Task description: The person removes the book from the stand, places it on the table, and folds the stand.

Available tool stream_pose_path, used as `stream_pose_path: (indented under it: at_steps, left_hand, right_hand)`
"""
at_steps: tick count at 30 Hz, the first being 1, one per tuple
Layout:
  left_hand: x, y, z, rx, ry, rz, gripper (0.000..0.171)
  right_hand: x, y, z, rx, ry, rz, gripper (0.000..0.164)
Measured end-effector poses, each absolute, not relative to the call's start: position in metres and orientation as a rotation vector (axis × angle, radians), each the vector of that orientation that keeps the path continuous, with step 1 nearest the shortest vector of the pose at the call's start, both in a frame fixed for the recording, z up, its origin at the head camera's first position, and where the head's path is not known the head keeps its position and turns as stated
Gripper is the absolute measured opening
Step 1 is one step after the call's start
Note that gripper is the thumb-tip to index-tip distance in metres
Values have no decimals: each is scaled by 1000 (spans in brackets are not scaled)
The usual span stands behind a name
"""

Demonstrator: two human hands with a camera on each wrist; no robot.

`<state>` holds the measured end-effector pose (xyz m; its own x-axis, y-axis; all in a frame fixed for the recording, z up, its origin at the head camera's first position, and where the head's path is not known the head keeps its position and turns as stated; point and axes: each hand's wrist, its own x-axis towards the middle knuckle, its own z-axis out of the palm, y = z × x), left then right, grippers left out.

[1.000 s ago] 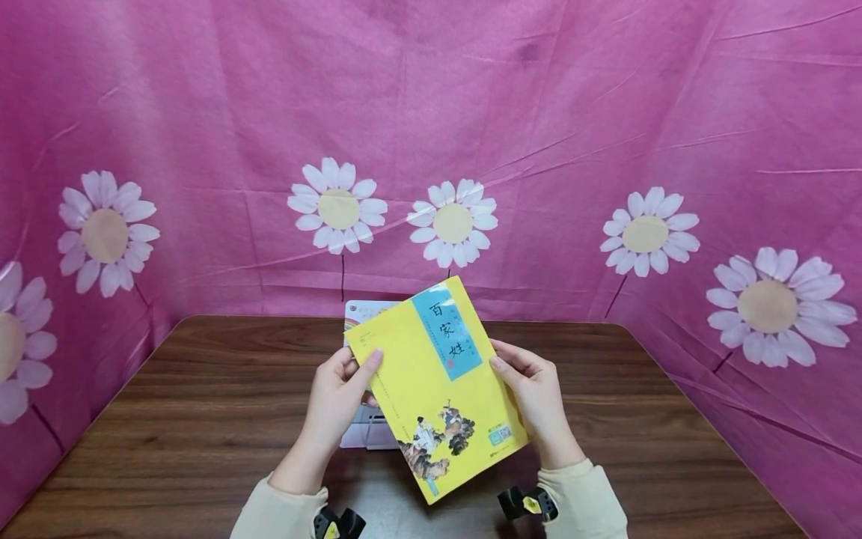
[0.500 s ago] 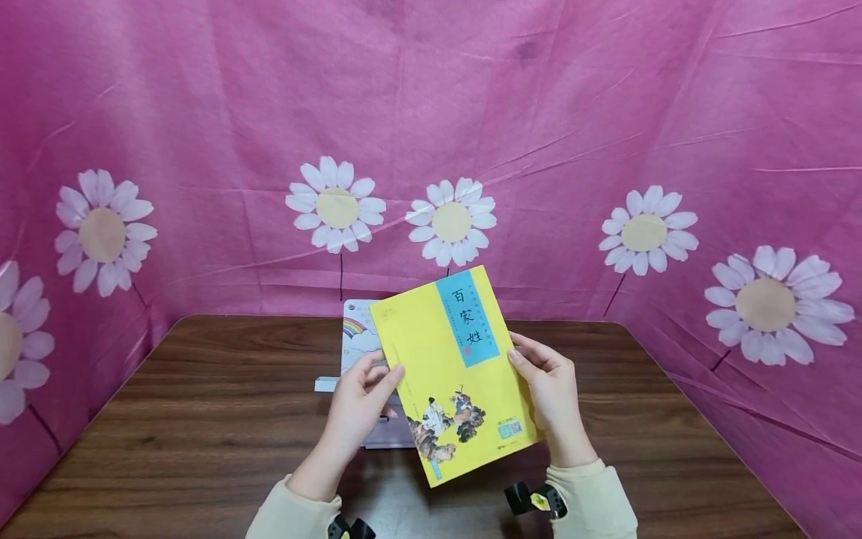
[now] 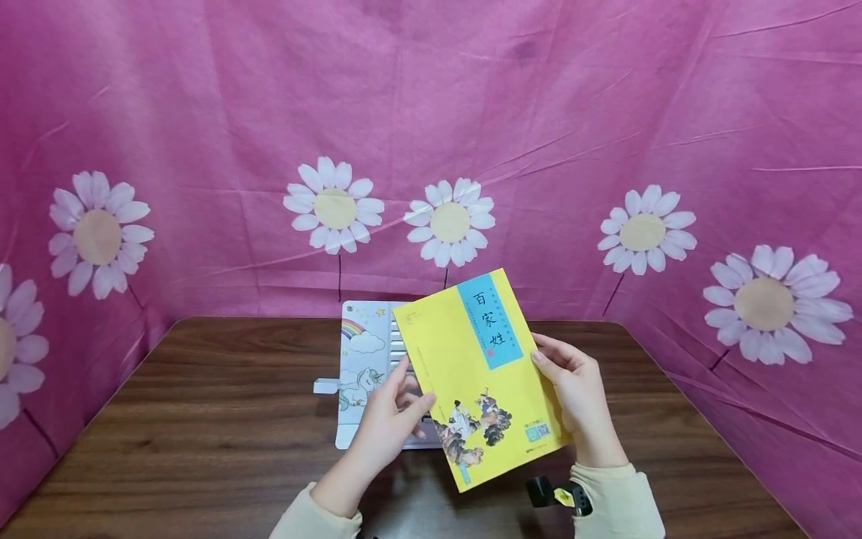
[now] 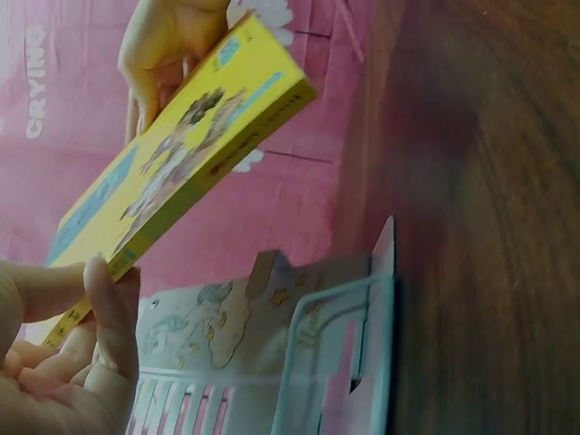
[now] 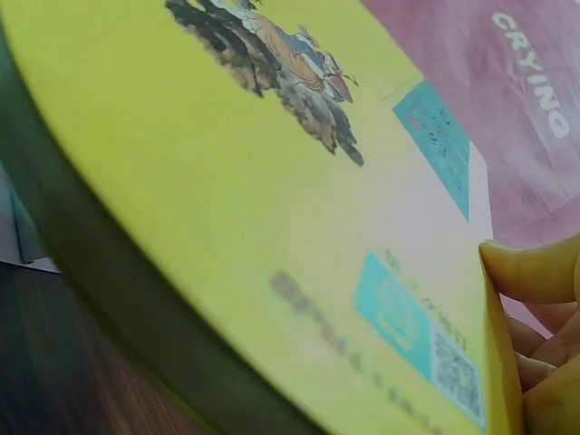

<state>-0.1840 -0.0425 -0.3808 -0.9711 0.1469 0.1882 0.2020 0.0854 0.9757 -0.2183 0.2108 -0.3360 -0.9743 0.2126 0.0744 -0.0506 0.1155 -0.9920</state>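
Observation:
A yellow book (image 3: 478,389) with a blue title label is held tilted above the table in the head view. My right hand (image 3: 581,397) grips its right edge, thumb on the front cover and fingers behind. On the spine side, my left hand (image 3: 385,423) pinches lightly at the edge; thumb and finger meet the book (image 4: 181,181) in the left wrist view. Behind the book stands an open book stand (image 3: 360,352) printed with a rainbow and a unicorn. Its slatted right part is mostly hidden. The right wrist view is filled by the cover, with the right thumb (image 5: 530,272) at its edge.
A dark wood-grain table (image 3: 202,419) carries the stand. Pink cloth (image 3: 539,112) with large white daisies hangs behind and at both sides. A pale tab (image 3: 326,385) sticks out from the stand's left side.
Both hands have moved right with the book, uncovering more of the stand's left panel and slats. The left thumb has slid from the cover toward the book's edge.

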Motion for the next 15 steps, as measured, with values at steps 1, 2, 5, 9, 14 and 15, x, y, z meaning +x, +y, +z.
stream_pose_path:
  at_steps: [1, 2, 5, 9, 14, 15]
  left_hand:
    - [-183, -40, -381, -377, -2283, -2059, 74]
    - [-183, -38, -382, -381, -2283, -2053, 75]
    - [-181, -30, -383, -401, -2271, -2039, 76]
    - [-178, -20, -385, -441, -2259, -2014, 77]
    - [-173, -9, -391, -511, -2278, -1987, 78]
    - [-171, -7, -392, -522, -2291, -1980, 78]
  right_hand:
    - [-218, 212, -336, -169, -2174, 1964, 30]
    - [-218, 212, -335, -177, -2158, 1971, 27]
    - [-218, 215, -334, -193, -2102, 1997, 30]
    - [-217, 220, -333, -218, -2059, 2007, 37]
    - [-216, 229, -331, -263, -2050, 1975, 32]
    - [-216, 231, -331, -271, -2046, 1970, 30]
